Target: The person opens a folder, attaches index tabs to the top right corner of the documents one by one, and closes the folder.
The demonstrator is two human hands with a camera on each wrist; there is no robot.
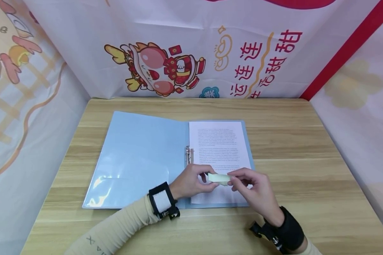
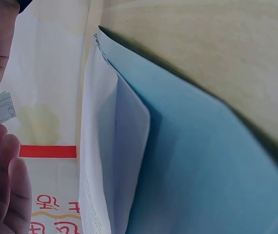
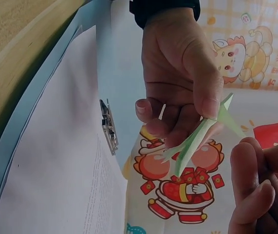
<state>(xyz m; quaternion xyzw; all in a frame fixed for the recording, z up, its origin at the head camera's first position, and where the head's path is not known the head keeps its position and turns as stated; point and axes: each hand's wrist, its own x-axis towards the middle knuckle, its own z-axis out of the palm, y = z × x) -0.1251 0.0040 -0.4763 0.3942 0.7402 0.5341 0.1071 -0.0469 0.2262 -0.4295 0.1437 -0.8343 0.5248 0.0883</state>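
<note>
A thin pad of pale green sticky notes (image 1: 219, 178) is held over the lower part of the printed page. My left hand (image 1: 191, 180) grips the pad between thumb and fingers. From the other side, my right hand (image 1: 253, 186) pinches the edge of a top sheet; in the right wrist view that green sheet (image 3: 232, 124) bends away from the pad (image 3: 197, 144). The pad's underside (image 2: 0, 111) shows printed marks in the left wrist view. Below both hands lies an open blue binder (image 1: 140, 156) with printed papers (image 1: 218, 141) on its right side.
A metal clip mechanism (image 1: 189, 154) sits along the binder's spine. The binder lies on a wooden table (image 1: 293, 148). Printed cloth (image 1: 185, 21) with cartoon figures and red lettering hangs behind the table and at both sides.
</note>
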